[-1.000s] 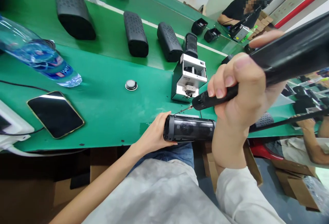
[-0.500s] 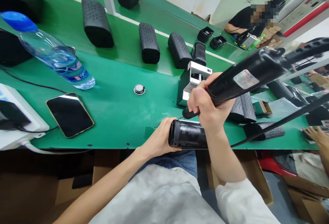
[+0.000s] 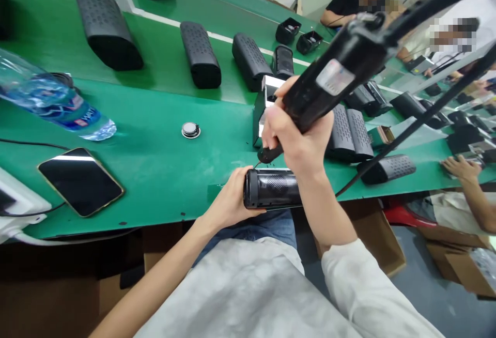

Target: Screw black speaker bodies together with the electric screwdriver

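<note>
My left hand point(image 3: 231, 198) grips the left end of a black speaker-like housing point(image 3: 274, 189) with a perforated face, lying at the front edge of the green bench. My right hand point(image 3: 304, 139) is wrapped round a black electric screwdriver point(image 3: 327, 77) held at a slant, its cable running up to the right. The thin bit of the screwdriver points down at the back left edge of the housing; I cannot tell exactly where it touches. My right wrist hides the housing's right end. Behind my right hand stands a box-like device point(image 3: 263, 101) with a white top, partly covered.
To the left are a phone point(image 3: 81, 182), a water bottle point(image 3: 58, 103), a white power strip point(image 3: 23, 201) and a small round metal disc point(image 3: 191, 130). Black perforated shells point(image 3: 201, 55) stand on the green belt behind. Another person's hand point(image 3: 461, 167) works at far right.
The view has shifted, so the bench things on the left sit further left. My right hand and the screwdriver still stand over the housing, and my left hand keeps its grip.
</note>
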`<state>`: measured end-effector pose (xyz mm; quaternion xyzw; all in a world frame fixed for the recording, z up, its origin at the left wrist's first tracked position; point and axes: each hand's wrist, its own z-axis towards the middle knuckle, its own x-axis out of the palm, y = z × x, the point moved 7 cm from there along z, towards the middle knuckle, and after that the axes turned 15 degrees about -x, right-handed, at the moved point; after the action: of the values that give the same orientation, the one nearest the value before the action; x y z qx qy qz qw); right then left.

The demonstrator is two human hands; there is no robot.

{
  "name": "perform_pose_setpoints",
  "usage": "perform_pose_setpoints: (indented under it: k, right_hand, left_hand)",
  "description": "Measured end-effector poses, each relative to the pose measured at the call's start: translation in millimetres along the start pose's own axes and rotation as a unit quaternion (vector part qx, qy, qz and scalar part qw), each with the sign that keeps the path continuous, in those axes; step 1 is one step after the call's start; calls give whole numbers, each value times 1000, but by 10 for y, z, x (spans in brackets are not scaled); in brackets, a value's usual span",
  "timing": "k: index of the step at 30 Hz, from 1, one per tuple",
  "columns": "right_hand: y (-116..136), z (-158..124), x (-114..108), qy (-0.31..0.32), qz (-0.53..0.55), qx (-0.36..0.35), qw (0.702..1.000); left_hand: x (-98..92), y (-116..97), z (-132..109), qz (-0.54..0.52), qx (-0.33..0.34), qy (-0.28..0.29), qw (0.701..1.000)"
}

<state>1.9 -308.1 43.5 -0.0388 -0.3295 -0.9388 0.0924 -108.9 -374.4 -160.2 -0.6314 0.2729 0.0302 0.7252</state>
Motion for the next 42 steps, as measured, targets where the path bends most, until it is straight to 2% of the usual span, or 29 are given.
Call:
perform_pose_setpoints:
  k: [3, 6, 9, 11, 14, 16, 18, 23, 30, 33, 38, 42]
  right_hand:
    - [290, 299, -205, -37, -28, -94, 994]
    - [525, 557, -533, -117, -124, -232, 958]
    - [415, 690, -763, -141, -157, -282, 936]
    - [191, 728, -863, -134, -158, -251, 946]
    - [-159, 733, -929, -110, -195, -158, 962]
    - [-288, 730, -929, -96, -221, -124, 963]
    - [-311, 740, -911, -98, -222, -128, 962]
    - [-212, 754, -866, -121, -192, -175, 958]
    - [-170, 627, -907, -123, -198, -103, 967]
    - [27, 571, -837, -119, -190, -102, 969]
    - [448, 447, -586, -93, -161, -89, 978]
    - [592, 364, -500, -97, -148, -59, 982]
  left_hand:
    - [11, 10, -2, 28, 0, -2, 1000]
    - [18, 32, -11, 41, -5, 0, 999]
    - [18, 55, -20, 41, -14, 5, 999]
    - [16, 63, -24, 41, -19, 7, 999]
    - [11, 58, -26, 46, -23, 9, 999]
    - [6, 52, -26, 48, -29, 10, 998]
    - [3, 44, -24, 49, -34, 12, 998]
    - [0, 34, -14, 51, -36, 13, 998]
    - [3, 30, -14, 46, -28, 8, 999]
    - [7, 28, -21, 48, -20, 10, 999]
    - [20, 46, -25, 48, -17, 16, 999]
    - [14, 40, -26, 41, -13, 10, 999]
